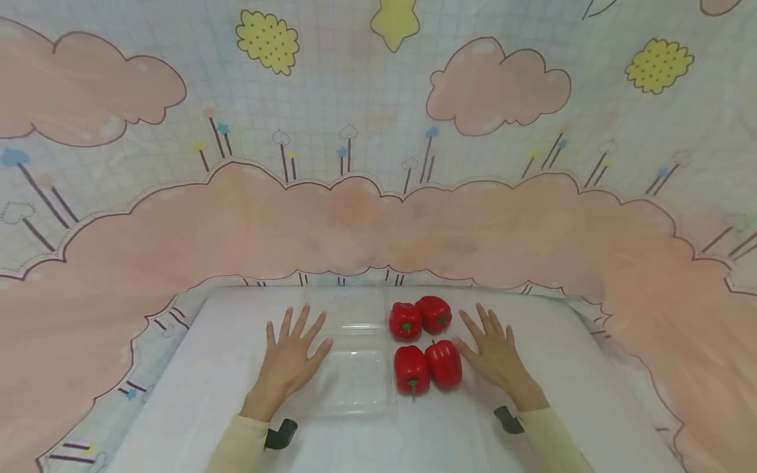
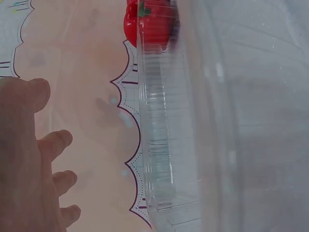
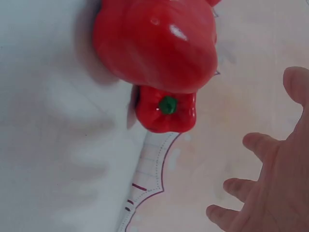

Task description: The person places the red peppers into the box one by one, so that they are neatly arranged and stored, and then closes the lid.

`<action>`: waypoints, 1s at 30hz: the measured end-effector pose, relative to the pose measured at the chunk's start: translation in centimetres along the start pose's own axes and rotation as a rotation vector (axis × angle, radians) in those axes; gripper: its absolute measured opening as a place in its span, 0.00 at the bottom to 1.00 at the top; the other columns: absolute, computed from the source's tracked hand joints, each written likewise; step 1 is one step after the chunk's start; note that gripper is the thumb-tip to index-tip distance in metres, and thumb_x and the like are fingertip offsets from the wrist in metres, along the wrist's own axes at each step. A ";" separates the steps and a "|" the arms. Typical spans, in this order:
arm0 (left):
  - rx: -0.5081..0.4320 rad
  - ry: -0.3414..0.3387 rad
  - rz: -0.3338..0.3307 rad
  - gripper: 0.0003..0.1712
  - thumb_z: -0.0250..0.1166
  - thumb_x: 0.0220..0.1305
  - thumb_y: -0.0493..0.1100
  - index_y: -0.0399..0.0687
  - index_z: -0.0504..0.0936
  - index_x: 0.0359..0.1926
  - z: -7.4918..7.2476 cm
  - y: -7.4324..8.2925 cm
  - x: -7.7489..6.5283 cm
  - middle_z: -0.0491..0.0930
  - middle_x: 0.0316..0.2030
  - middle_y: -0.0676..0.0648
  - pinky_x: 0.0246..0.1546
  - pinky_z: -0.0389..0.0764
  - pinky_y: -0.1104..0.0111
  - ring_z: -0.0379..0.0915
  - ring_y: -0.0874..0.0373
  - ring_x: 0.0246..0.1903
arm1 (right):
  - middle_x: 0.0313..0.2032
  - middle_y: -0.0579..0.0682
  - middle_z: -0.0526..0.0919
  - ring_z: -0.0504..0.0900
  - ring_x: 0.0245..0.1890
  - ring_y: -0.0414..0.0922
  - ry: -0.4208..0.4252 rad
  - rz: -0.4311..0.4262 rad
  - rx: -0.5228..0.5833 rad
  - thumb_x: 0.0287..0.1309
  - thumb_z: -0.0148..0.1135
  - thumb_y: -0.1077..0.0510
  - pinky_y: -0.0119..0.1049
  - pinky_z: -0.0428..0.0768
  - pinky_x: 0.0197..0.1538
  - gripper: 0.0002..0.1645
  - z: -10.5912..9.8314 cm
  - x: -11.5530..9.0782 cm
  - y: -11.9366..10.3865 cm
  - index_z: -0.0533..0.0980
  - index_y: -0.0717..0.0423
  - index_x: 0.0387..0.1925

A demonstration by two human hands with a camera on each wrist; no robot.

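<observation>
- Sleeves [image 1: 236, 443] lay nearest; my left grip [image 1: 290, 361] and right grip [image 1: 495, 351] spread wide, empty.
- Four red peppers [image 1: 445, 364] sat between clear trays [image 1: 355, 379] and the bench's right edge [image 1: 597, 368].
- Smooth, so gentle curling seemed best.

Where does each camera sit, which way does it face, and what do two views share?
Head: worn on the head, facing forward and down at peppers, clear plastic and table; left hand, right hand and sleeves show.
Left wrist: on that wrist, facing the clear plastic and backdrop; part of the left hand shows at image left.
Right wrist: on that wrist, facing peppers and backdrop; part of the right hand shows at image right.
Shared: head and left wrist both show clear plastic.
</observation>
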State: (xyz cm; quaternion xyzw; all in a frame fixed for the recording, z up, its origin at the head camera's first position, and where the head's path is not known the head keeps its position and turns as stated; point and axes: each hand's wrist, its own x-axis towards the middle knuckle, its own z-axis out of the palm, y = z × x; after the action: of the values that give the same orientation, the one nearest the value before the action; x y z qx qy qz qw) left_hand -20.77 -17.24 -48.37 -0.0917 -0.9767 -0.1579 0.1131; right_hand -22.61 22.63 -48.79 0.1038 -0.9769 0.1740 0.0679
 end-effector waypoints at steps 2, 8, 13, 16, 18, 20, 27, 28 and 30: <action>-0.004 -0.003 -0.005 0.36 0.47 0.70 0.67 0.61 0.62 0.74 0.2 -0.2 0.0 0.50 0.77 0.42 0.70 0.37 0.29 0.38 0.36 0.77 | 0.76 0.62 0.51 0.47 0.75 0.66 0.010 0.003 0.005 0.65 0.50 0.35 0.77 0.47 0.69 0.43 0.2 0.0 0.1 0.57 0.47 0.75; -0.024 -0.012 -0.034 0.36 0.48 0.71 0.65 0.58 0.62 0.74 0.3 -0.6 -0.3 0.50 0.77 0.41 0.70 0.42 0.29 0.41 0.34 0.76 | 0.75 0.63 0.52 0.52 0.74 0.66 0.014 0.009 0.066 0.66 0.51 0.36 0.73 0.57 0.69 0.43 0.8 -0.1 0.7 0.55 0.48 0.76; -0.038 -0.015 -0.061 0.36 0.49 0.71 0.63 0.55 0.61 0.74 0.2 -1.1 -0.8 0.50 0.77 0.38 0.69 0.47 0.29 0.42 0.32 0.75 | 0.76 0.61 0.50 0.52 0.74 0.64 -0.039 0.064 0.190 0.67 0.51 0.38 0.73 0.61 0.68 0.43 1.1 -0.6 1.0 0.51 0.46 0.77; -0.048 -0.018 -0.068 0.36 0.50 0.72 0.61 0.52 0.61 0.74 0.1 -1.4 -1.3 0.50 0.76 0.37 0.69 0.49 0.29 0.43 0.31 0.74 | 0.76 0.60 0.50 0.52 0.74 0.65 -0.062 0.095 0.244 0.68 0.50 0.37 0.74 0.60 0.67 0.43 1.2 -1.0 1.1 0.50 0.45 0.77; -0.052 -0.017 -0.076 0.35 0.50 0.72 0.60 0.51 0.61 0.74 -0.1 -1.6 -1.6 0.50 0.76 0.36 0.68 0.50 0.29 0.43 0.30 0.74 | 0.76 0.60 0.50 0.52 0.74 0.65 -0.074 0.105 0.271 0.68 0.50 0.37 0.74 0.60 0.67 0.43 1.5 -1.2 1.1 0.50 0.45 0.77; -0.058 -0.016 -0.082 0.35 0.50 0.72 0.59 0.50 0.61 0.74 -0.2 -1.8 -1.9 0.49 0.76 0.35 0.68 0.52 0.29 0.43 0.30 0.74 | 0.76 0.60 0.50 0.52 0.75 0.65 -0.084 0.116 0.293 0.68 0.50 0.37 0.73 0.60 0.67 0.43 1.8 -1.3 1.1 0.50 0.44 0.77; -0.103 -0.028 -0.115 0.35 0.49 0.74 0.58 0.49 0.58 0.75 -0.5 -2.5 -2.6 0.48 0.76 0.35 0.65 0.59 0.30 0.46 0.29 0.73 | 0.76 0.58 0.53 0.53 0.75 0.62 -0.106 0.148 0.369 0.66 0.53 0.37 0.71 0.60 0.69 0.44 2.6 -1.5 1.3 0.50 0.42 0.77; -0.115 -0.030 -0.123 0.35 0.49 0.74 0.57 0.49 0.57 0.75 -0.5 -2.6 -2.6 0.47 0.76 0.35 0.64 0.61 0.30 0.47 0.28 0.72 | 0.76 0.57 0.53 0.54 0.75 0.62 -0.107 0.154 0.385 0.66 0.53 0.37 0.69 0.62 0.69 0.44 2.7 -1.5 1.3 0.50 0.41 0.77; -0.129 -0.032 -0.137 0.35 0.49 0.74 0.57 0.49 0.57 0.75 -0.5 -2.8 -2.8 0.48 0.76 0.35 0.62 0.64 0.30 0.49 0.28 0.72 | 0.75 0.56 0.55 0.57 0.74 0.61 -0.113 0.161 0.421 0.66 0.54 0.36 0.66 0.65 0.69 0.44 2.9 -1.6 1.3 0.51 0.41 0.76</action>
State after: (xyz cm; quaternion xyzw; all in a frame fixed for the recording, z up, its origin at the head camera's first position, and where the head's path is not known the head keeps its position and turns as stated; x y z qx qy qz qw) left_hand -18.58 -20.48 -49.41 -0.0342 -0.9702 -0.2262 0.0800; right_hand -21.68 23.14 -52.14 0.0471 -0.9264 0.3729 -0.0241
